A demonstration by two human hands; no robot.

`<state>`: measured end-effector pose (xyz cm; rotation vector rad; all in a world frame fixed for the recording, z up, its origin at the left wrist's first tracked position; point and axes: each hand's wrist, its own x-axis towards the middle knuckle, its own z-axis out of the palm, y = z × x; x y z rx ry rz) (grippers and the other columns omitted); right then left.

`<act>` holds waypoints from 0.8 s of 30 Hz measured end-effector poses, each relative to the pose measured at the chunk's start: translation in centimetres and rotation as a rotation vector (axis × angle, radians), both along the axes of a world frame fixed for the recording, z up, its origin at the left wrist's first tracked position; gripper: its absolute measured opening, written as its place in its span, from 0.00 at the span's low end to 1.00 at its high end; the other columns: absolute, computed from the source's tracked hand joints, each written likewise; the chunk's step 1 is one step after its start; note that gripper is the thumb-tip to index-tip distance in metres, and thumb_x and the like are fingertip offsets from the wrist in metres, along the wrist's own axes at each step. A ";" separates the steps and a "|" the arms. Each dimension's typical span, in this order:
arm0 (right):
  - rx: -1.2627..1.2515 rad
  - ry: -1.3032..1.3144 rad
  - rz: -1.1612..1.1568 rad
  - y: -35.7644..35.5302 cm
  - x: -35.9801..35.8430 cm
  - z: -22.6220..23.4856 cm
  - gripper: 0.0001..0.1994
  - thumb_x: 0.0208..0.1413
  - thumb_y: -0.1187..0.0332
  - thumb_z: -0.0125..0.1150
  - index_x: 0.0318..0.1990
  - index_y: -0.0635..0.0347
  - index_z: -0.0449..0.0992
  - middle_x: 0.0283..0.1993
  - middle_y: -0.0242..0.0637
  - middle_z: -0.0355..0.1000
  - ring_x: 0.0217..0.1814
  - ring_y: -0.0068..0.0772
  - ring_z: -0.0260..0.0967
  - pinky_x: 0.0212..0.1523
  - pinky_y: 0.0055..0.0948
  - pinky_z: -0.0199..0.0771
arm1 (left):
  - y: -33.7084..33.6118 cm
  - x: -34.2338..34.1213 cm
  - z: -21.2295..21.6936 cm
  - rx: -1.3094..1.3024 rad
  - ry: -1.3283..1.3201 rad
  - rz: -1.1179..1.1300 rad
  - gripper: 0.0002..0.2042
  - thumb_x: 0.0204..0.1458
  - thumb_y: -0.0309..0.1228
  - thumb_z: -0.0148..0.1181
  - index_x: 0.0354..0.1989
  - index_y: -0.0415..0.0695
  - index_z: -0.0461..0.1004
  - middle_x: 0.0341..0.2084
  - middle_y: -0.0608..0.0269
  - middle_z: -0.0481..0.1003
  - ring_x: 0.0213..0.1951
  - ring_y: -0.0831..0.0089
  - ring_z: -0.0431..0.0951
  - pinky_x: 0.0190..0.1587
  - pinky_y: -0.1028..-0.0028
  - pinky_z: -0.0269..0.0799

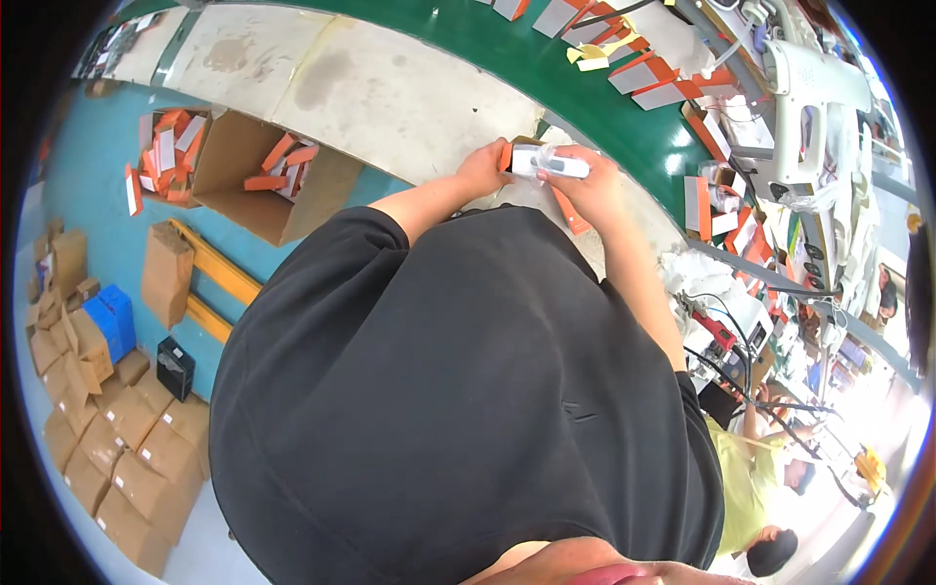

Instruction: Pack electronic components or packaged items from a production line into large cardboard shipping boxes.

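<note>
In front of my chest, over the pale worktop (390,93), both hands meet. My left hand (481,170) is closed around a small orange-and-white box (506,157); its inside shows dark. My right hand (595,187) grips a white device (570,168), apparently in a clear plastic wrap, lying along the box's right side. Whether the device's left end is inside the box or only against it, I cannot tell. Just below my right hand, an orange box edge (573,213) shows on the worktop.
To the left stand two open cartons, one carton (229,171) holding several orange-and-white boxes. More boxes line the green conveyor (468,44) edge. A white machine (799,117) and cables crowd the right; a person in yellow (743,478) is beyond. Stacked cartons (127,468) fill the lower left.
</note>
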<state>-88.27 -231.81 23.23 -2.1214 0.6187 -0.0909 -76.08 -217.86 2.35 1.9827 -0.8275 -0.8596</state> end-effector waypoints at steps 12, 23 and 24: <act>-0.330 0.044 0.078 2.8 0.8 -4.2 0.12 0.50 0.65 0.72 0.44 0.49 0.85 0.45 0.42 0.81 0.47 0.48 0.79 0.49 0.42 0.79 | 0.8 0.5 -0.3 -0.071 -0.038 -0.087 0.26 0.45 0.32 0.75 0.48 0.44 0.65 0.46 0.48 0.77 0.51 0.46 0.77 0.50 0.54 0.74; -0.573 0.030 0.246 3.2 2.2 -5.5 0.07 0.54 0.66 0.65 0.38 0.48 0.86 0.36 0.37 0.82 0.40 0.46 0.80 0.42 0.44 0.80 | 0.3 0.4 -1.3 -0.058 -0.025 -0.079 0.27 0.43 0.32 0.76 0.47 0.44 0.65 0.44 0.49 0.77 0.50 0.47 0.77 0.49 0.55 0.74; -0.617 0.152 0.276 3.1 2.3 -7.1 0.06 0.55 0.66 0.63 0.36 0.47 0.85 0.35 0.37 0.82 0.39 0.45 0.80 0.41 0.43 0.80 | 0.2 0.4 -1.1 -0.054 -0.026 -0.087 0.27 0.43 0.32 0.76 0.47 0.44 0.65 0.44 0.49 0.77 0.50 0.47 0.77 0.49 0.55 0.74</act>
